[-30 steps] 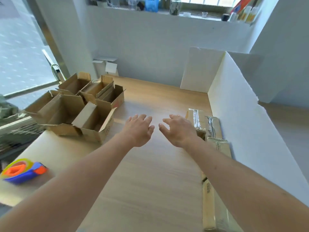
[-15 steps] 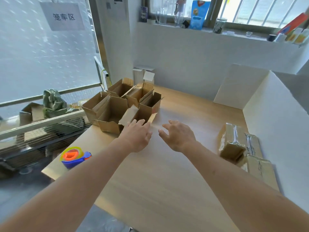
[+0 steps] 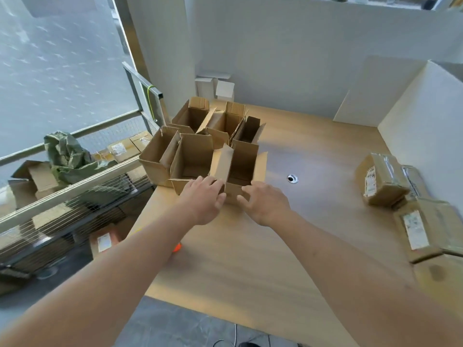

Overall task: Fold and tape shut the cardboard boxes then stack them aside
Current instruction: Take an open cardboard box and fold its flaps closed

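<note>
Since the earlier frame both hands have advanced from bare tabletop to the nearest open cardboard box (image 3: 238, 169), and the view has swung left.

The left hand (image 3: 204, 199) lies against that box's near left corner, fingers spread and lightly bent, touching the cardboard without a closed hold. The right hand (image 3: 265, 204) sits at the near right corner, fingers curved towards the wall; whether it grips yet cannot be told.

The box stands upright, flaps raised, at the front of a cluster of open boxes (image 3: 195, 136) near the left edge of the wooden table (image 3: 250, 259). A cable grommet (image 3: 292, 178) lies to the box's right. Further right, well apart, sit taped parcels (image 3: 382, 180).

Judgement: the step in hand is taking this box. It should be drawn clear of its neighbours by both side walls, then the short flaps folded before the long ones.

The parcels carry white labels; their print is too blurred to read. No tape dispenser is clearly seen.
</note>
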### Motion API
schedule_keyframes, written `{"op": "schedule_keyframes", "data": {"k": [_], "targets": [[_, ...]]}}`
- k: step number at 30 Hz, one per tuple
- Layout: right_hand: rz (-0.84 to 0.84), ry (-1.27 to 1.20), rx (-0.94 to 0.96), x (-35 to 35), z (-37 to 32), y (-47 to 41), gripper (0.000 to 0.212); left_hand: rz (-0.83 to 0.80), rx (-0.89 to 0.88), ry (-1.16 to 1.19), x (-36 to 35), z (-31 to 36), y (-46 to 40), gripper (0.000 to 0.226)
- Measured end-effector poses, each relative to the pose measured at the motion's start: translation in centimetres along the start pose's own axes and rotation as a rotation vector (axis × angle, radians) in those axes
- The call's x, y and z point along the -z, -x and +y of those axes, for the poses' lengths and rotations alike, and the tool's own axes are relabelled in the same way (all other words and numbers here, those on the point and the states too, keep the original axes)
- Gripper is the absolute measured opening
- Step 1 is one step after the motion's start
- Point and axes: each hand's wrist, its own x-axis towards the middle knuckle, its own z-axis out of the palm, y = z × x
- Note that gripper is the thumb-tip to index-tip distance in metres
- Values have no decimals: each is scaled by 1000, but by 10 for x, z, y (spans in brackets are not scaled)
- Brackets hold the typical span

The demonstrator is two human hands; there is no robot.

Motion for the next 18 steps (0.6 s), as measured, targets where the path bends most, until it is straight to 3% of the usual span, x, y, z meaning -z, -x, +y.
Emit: {"op": "schedule_keyframes", "data": {"k": [18], "targets": [[-131, -13, -133, -89, 1, -149, 41, -152, -22, 6, -72, -81, -126, 50]]}}
